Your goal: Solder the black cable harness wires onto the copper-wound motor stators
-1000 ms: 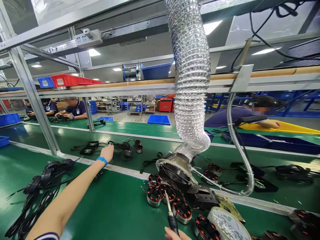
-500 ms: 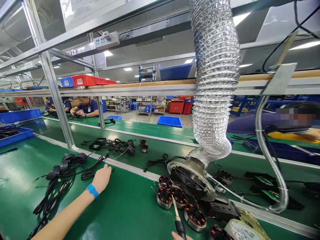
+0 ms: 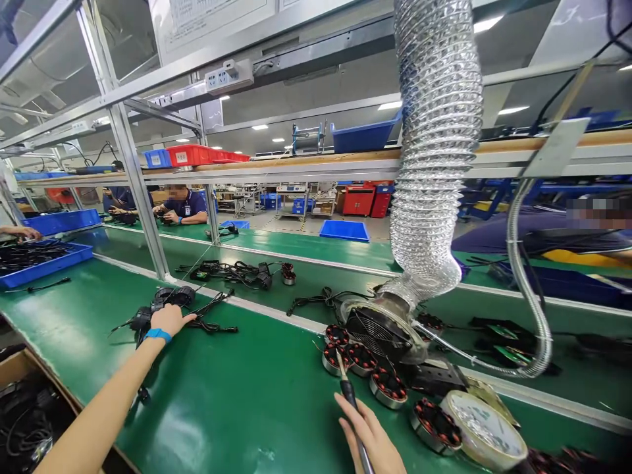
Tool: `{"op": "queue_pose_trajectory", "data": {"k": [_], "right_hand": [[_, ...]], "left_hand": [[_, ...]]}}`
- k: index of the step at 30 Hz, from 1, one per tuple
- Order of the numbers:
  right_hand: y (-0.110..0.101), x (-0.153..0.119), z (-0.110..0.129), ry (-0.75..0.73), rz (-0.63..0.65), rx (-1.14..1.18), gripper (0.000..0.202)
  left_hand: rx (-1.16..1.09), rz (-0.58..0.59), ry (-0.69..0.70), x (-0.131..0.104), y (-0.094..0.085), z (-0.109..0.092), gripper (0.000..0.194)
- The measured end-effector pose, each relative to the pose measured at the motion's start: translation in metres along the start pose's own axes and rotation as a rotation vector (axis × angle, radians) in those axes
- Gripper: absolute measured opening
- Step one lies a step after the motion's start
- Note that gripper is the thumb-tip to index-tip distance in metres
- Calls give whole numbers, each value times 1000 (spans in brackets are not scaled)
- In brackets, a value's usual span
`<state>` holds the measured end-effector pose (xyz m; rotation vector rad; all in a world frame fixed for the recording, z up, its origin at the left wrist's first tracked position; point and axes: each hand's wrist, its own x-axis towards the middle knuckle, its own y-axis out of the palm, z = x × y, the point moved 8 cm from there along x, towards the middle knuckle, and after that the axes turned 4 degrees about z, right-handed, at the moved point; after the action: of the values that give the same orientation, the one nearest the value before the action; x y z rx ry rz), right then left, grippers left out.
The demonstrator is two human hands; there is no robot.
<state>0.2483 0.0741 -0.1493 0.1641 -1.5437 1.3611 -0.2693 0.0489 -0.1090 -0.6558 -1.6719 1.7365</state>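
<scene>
My left hand [image 3: 170,320], with a blue wristband, lies over a bundle of black round housings [image 3: 175,297] and cables [image 3: 212,319] at the left of the green bench. Its thumb stretches out to the right; the other fingers are mostly hidden. In my right hand [image 3: 370,431] is a soldering iron [image 3: 348,390] with a dark handle, its tip at a motor stator [image 3: 333,360] wound in black and red. Several more stators [image 3: 388,387] stand around it, beside a fume extractor fan [image 3: 378,329].
A ribbed foil duct [image 3: 434,145] rises from the fan. A roll of clear tape [image 3: 486,428] lies at the right. A blue tray [image 3: 74,262] of cables stands far left, with another person's hand [image 3: 22,232] by it. Below the left edge is a cardboard box [image 3: 24,368].
My left hand has moved left and back from the cable end onto the black housings. More of my right hand with the soldering iron shows. The view has shifted.
</scene>
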Motion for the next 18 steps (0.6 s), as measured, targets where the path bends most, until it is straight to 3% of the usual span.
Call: {"op": "queue_pose_trajectory", "data": {"k": [4,9,15,18], "right_hand": [[12,16,9,-109,-6,-89,35],[35,35,-10,-74,24,-183,40],[42,36,-18,-62,35,-195,42],[40,40,-15,-66,41,-190,40]], "left_hand": [[-48,105,92,15,5,-5,62],[-162,90,160,11,-2,-11,27],[-318,43,83,21,-35,15,34],[-331,52,43,21,-34,16,36]]}}
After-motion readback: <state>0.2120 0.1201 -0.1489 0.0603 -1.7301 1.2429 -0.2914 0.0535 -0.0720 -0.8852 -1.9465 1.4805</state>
